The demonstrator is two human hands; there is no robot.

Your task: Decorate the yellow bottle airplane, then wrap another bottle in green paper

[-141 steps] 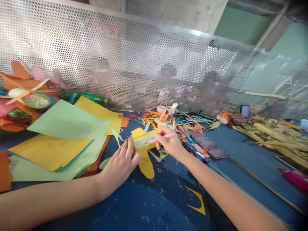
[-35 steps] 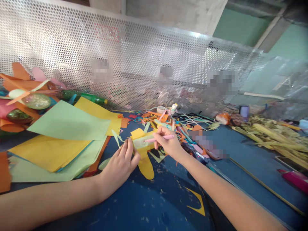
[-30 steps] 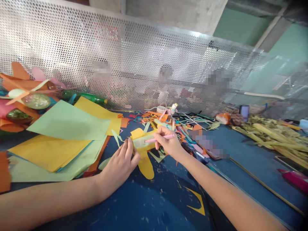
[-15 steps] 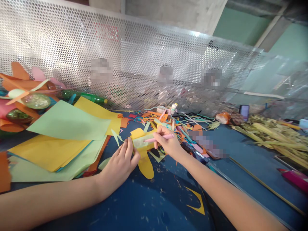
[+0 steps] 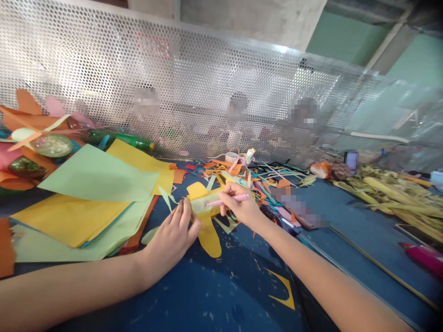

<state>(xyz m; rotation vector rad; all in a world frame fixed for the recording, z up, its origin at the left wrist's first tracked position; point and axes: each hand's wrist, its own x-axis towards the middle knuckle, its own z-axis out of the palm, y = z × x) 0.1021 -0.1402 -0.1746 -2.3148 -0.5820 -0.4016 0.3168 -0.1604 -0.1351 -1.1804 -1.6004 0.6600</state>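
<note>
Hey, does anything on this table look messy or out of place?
Mostly the paper scraps beyond the right hand: strips lie tangled every which way. A curved yellow offcut also sits alone, apart from that heap. Pale marks speckle the blue tabletop; I can't tell whether they're scuffs or crumbs.

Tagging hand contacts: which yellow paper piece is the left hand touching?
The winged piece, under the pink pen. The yellow sheets and curved scrap lie apart from the left hand.

Bright glare on the perforated screen (image 5: 194, 74), soft shadows across the blue table (image 5: 180, 295).
</note>
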